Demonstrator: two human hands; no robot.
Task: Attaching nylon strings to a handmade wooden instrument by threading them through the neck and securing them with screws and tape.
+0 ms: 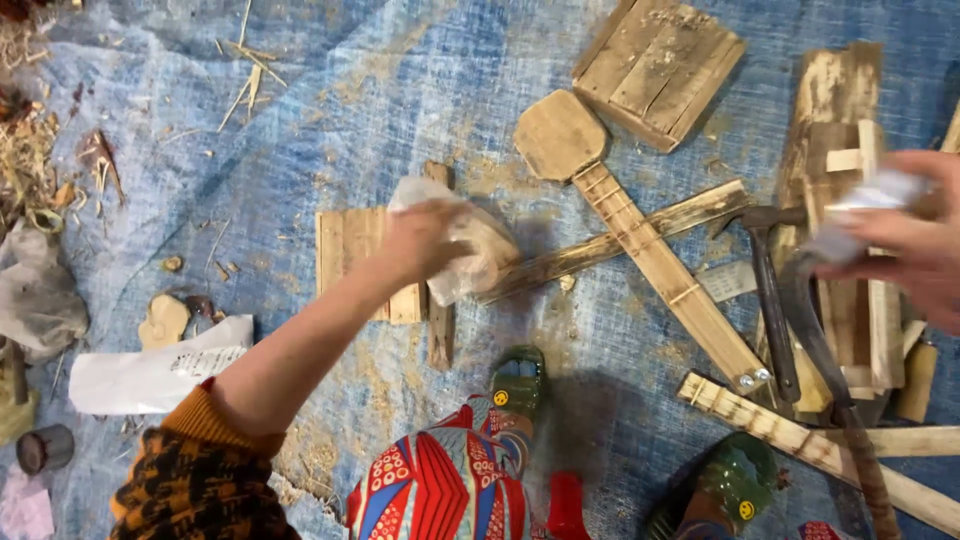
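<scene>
My left hand (418,240) reaches out over a small slatted wooden panel (350,245) and grips a crumpled clear plastic bag (470,245) that seems to hold a tan wooden piece. My right hand (915,235) is at the right edge, blurred, closed around a small whitish object (860,205) above a stack of wooden pieces (850,300). A wooden paddle-shaped piece (560,135) with a long slatted handle lies between the two hands.
A blue woven tarp (400,90) covers the ground. A hammer (770,290) and a curved metal tool (830,350) lie at right. A slatted board (660,65) is at top. White paper (150,375), straw and scraps sit at left. My sandalled feet (515,385) are at bottom.
</scene>
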